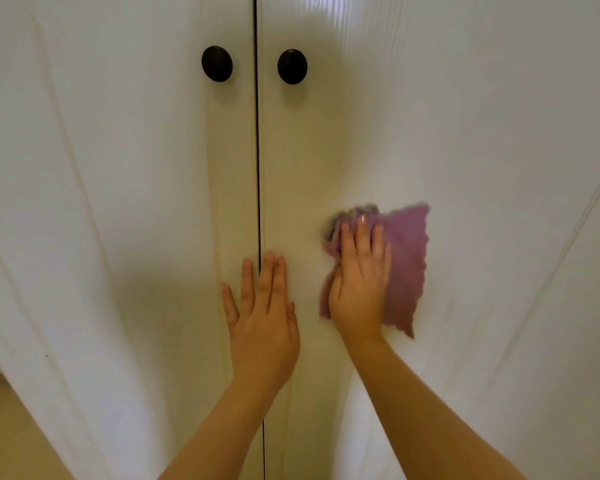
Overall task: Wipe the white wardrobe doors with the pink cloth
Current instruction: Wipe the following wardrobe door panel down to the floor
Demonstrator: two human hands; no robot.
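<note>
A: Two hands near us: the left hand (262,306) flat, fingers straight, spanning the seam (258,168); the right hand (359,278), fingers straight too, pressing the pink cloth (407,258) onto the right door (465,133).
B: How to wipe well?
A: I'd judge: brace with the left, press evenly through the palm, overlap strokes, smooth the bunched top edge, then work up round the black knobs (292,66).

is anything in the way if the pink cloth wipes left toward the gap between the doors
Yes: the left hand lies flat across the door gap, just left of the pink cloth under the right hand.
</note>
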